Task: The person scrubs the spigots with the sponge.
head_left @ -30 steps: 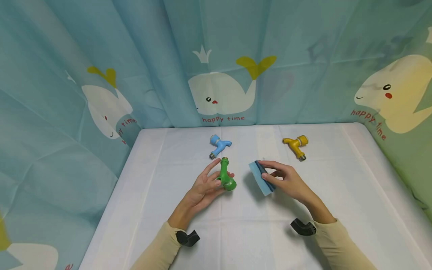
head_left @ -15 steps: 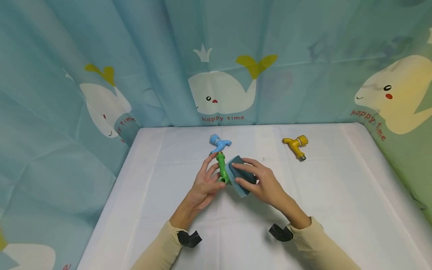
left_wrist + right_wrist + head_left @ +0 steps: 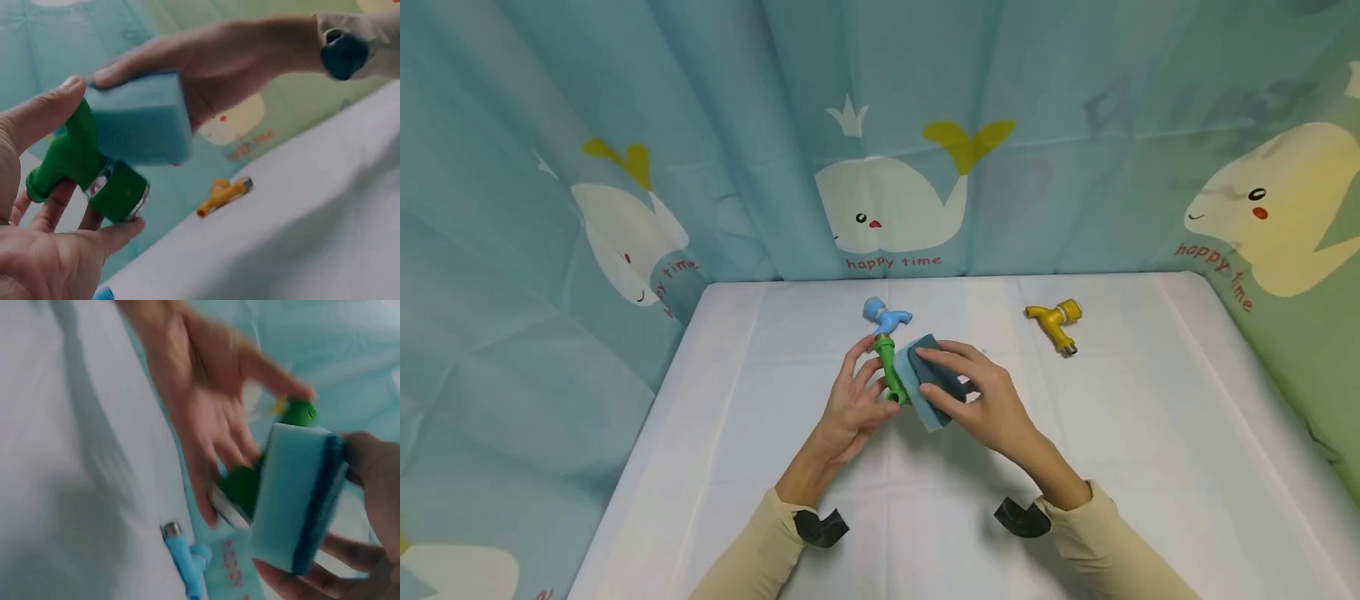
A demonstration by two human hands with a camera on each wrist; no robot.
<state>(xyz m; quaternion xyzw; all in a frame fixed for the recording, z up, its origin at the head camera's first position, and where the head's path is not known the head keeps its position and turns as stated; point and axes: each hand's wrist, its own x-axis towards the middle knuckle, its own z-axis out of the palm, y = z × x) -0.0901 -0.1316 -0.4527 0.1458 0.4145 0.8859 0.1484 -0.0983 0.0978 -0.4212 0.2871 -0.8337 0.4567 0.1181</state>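
My left hand (image 3: 852, 414) holds a green faucet (image 3: 890, 367) above the table, thumb on the spout and fingers around its body. In the left wrist view the green faucet (image 3: 75, 150) shows its round knob toward the lower right. My right hand (image 3: 988, 398) pinches a two-layer blue sponge (image 3: 934, 383) between thumb and fingers. The sponge's light side lies against the green faucet, hiding part of it. In the right wrist view the sponge (image 3: 290, 494) covers much of the faucet, and its dark layer faces my right palm.
A blue faucet (image 3: 887, 318) lies on the white table (image 3: 775, 367) just behind my left fingertips, partly covered. Farther right lies a yellow faucet (image 3: 1056, 323). A blue curtain (image 3: 737, 167) with whale prints hangs around the back and sides.
My right hand has brought the sponge left from beside the green faucet onto it. The green faucet has turned a little in my left hand and shifted slightly up and left.
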